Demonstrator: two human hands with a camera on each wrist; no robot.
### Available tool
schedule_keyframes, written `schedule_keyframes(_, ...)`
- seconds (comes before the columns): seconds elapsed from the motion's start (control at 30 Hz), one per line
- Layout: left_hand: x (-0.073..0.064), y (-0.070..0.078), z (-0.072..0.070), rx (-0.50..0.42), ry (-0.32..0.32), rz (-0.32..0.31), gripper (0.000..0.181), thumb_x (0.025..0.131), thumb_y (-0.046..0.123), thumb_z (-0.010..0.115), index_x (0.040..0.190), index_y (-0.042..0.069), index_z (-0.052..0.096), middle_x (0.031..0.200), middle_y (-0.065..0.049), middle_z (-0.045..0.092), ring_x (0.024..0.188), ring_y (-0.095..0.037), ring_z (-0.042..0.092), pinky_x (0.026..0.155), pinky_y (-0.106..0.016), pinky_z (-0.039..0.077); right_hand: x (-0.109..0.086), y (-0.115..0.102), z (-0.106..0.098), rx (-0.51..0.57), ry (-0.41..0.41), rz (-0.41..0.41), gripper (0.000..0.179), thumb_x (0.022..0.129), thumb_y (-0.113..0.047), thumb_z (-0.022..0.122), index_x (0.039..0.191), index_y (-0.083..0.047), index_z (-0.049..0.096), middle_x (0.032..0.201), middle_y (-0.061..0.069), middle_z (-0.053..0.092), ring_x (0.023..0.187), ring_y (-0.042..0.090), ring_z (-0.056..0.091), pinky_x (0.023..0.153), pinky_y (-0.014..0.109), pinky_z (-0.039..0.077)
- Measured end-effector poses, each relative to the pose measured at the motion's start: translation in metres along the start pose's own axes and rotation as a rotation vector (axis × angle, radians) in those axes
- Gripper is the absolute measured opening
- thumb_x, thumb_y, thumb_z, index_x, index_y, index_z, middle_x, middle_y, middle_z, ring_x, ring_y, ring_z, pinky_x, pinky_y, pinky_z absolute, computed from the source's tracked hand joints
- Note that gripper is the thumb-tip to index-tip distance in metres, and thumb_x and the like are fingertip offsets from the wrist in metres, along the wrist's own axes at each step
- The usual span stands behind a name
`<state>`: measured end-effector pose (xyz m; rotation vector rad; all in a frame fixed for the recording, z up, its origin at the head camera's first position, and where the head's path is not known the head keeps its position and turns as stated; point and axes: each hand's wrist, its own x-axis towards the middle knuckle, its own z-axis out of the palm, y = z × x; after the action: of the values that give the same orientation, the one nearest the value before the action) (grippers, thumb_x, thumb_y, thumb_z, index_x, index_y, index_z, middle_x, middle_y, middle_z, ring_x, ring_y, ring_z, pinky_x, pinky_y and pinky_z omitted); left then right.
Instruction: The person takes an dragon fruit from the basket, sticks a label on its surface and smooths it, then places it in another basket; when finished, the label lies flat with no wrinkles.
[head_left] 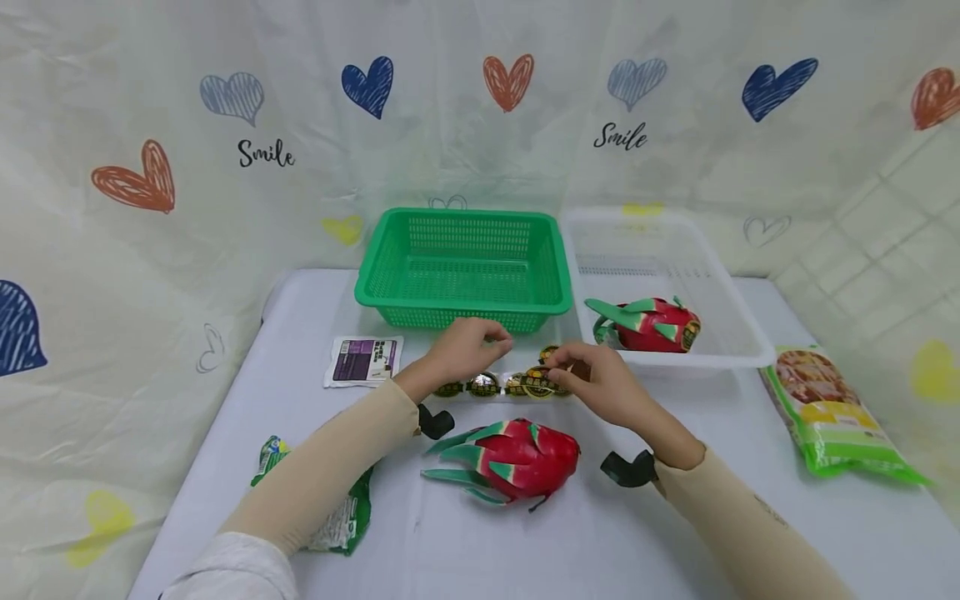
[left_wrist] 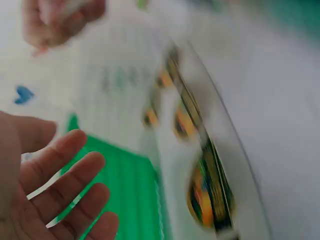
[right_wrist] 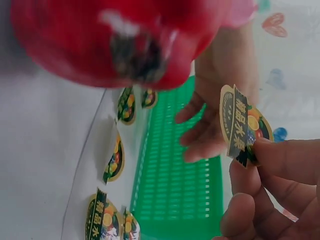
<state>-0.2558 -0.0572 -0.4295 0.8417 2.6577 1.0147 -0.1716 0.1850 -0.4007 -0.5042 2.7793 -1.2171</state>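
Note:
My right hand (head_left: 603,383) pinches an oval black-and-gold fruit sticker (right_wrist: 239,122) between thumb and fingers, held up off the sheet. Fingers loosely spread, my left hand (head_left: 467,348) hovers in front of the green basket and grips nothing. Beneath both hands lies a clear sheet with several fruit stickers (head_left: 483,384), partly covered by the hands in the head view. A red dragon fruit (head_left: 528,458) with green scales lies nearer me, between my forearms. It looms large at the top of the right wrist view.
Behind my hands stands a green basket (head_left: 465,318). To its right, a white basket (head_left: 701,361) contains another dragon fruit (head_left: 648,327) bearing a sticker. A purple-and-white packet (head_left: 366,361) lies left, a green packet (head_left: 352,517) partly under my left forearm, and a food bag (head_left: 832,408) far right.

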Motion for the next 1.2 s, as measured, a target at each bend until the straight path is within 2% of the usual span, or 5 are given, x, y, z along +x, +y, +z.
schedule_keyframes(0.13,-0.020,0.031,-0.007,-0.077,0.022,0.103,0.030,0.106,0.043,0.058,0.105,0.022,0.077,0.097,0.005,0.076,0.090,-0.013,0.065,0.079,-0.032,0.054,-0.013,-0.005,-0.007,0.046,-0.049,-0.002,0.012,0.098,-0.013,0.072,0.109,-0.010,0.072,0.099,0.005,0.074,0.078,0.012,0.065,0.071,0.023,0.056)
schedule_keyframes(0.3,-0.043,0.059,-0.006,0.010,-0.017,0.254,0.028,0.101,0.041,0.067,0.082,0.022,0.073,0.063,0.009,0.061,0.062,-0.007,0.053,0.060,-0.022,0.042,-0.029,-0.011,-0.011,0.064,-0.065,-0.044,0.012,0.098,-0.013,0.072,0.110,-0.012,0.073,0.099,0.001,0.073,0.082,0.011,0.066,0.074,0.024,0.057)
schedule_keyframes(0.43,-0.058,0.071,-0.002,0.033,-0.041,0.309,0.024,0.098,0.033,0.073,0.077,0.021,0.072,0.053,0.011,0.047,0.055,-0.002,0.045,0.057,-0.018,0.037,-0.040,-0.015,-0.010,0.077,-0.054,-0.080,0.011,0.098,-0.014,0.072,0.109,-0.015,0.074,0.098,-0.002,0.074,0.081,0.011,0.066,0.073,0.025,0.056)
schedule_keyframes(0.73,-0.089,0.081,0.013,0.022,-0.022,0.260,0.025,0.098,0.031,0.071,0.075,0.021,0.071,0.049,0.015,0.042,0.048,0.003,0.040,0.049,-0.017,0.032,-0.067,-0.011,0.005,0.123,-0.089,0.090,0.011,0.102,-0.025,0.068,0.098,-0.015,0.073,0.088,-0.002,0.071,0.082,0.017,0.064,0.071,0.025,0.053)
schedule_keyframes(1.2,-0.101,0.097,0.039,0.320,-0.021,0.137,0.046,0.096,0.047,0.070,0.059,0.026,0.053,0.048,0.016,0.040,0.047,0.000,0.040,0.039,-0.018,0.027,-0.104,0.002,0.031,0.088,0.038,0.127,0.008,0.096,-0.023,0.075,0.091,-0.018,0.072,0.080,-0.006,0.064,0.069,0.006,0.049,0.059,0.022,0.043)
